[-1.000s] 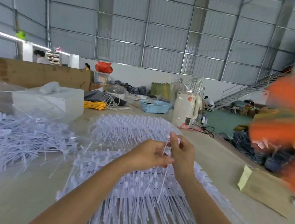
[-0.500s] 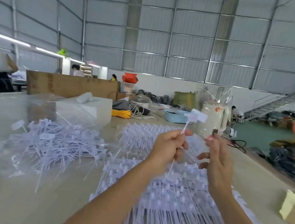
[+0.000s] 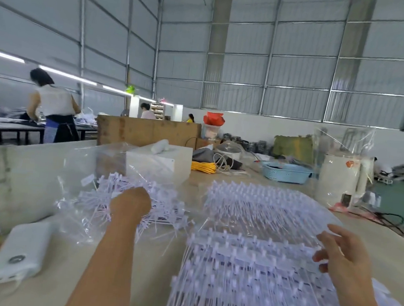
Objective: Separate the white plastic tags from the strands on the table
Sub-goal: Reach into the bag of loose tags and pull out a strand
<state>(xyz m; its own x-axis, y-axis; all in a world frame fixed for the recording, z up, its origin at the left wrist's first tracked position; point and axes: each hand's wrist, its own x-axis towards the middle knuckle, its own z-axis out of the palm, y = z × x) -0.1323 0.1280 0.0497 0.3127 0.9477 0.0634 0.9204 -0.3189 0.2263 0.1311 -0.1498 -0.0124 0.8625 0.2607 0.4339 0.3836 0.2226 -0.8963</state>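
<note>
Left hand [image 3: 131,201] reaches into the loose pile of separated tags [image 3: 129,205] on clear plastic at the left of the worktop [image 3: 53,283]; fingers hidden behind the knuckles, so can't tell its grip. Right hand [image 3: 340,254] hovers with fingers spread and relaxed, holding nothing, at the right edge of the joined tag strands [image 3: 248,253] lying mid-worktop. White power bank [image 3: 19,254] sits near left.

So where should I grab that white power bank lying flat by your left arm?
Take the white rectangular power bank across its two long edges, near the middle, coming down from above. It lies flat on the table, so only the narrow sides give fingers something to squeeze. Its near end seems to have a cable plugged in, so probably avoid that.
</note>
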